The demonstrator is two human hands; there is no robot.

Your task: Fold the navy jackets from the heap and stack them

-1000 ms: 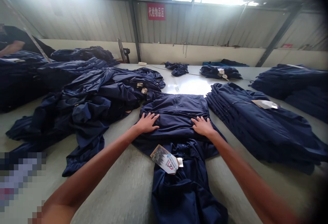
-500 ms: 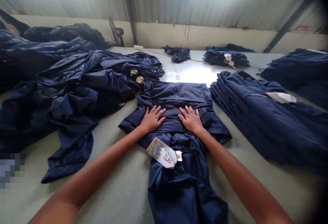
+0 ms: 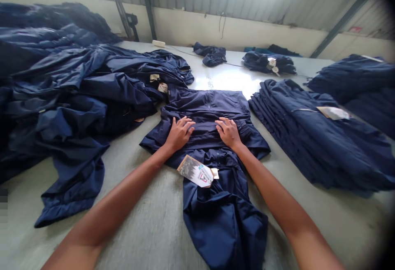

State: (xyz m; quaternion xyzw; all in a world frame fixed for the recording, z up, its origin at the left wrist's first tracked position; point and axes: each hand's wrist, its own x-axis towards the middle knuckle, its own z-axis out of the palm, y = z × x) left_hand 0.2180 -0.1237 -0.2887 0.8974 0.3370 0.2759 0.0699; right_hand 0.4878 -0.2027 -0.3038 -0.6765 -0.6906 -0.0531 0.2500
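Observation:
A navy zip jacket [image 3: 203, 115] lies partly folded on the table in front of me, its lower or hood end trailing toward me in a loose bundle [image 3: 225, 216]. Resting on its left part is my left hand [image 3: 180, 133], palm down with the fingers apart and slightly bent. My right hand [image 3: 228, 132] lies on the right part in the same way, fingertips on the cloth. Neither hand grips the fabric. Between my forearms a printed hang tag [image 3: 196, 171] hangs over the garment, beside a small white label [image 3: 215, 173].
To the left, a loose heap of navy garments [image 3: 120, 93] reaches close to the jacket. A folded stack [image 3: 311, 126] with a tag on top stands at the right. Smaller bundles [image 3: 211, 54] lie farther back on the pale table [image 3: 138, 216]. A fan [image 3: 126, 19] stands behind.
Both hands stay on the jacket, but their fingers are now more bent and less flat. The view has tilted down a little, and the surroundings sit higher in it.

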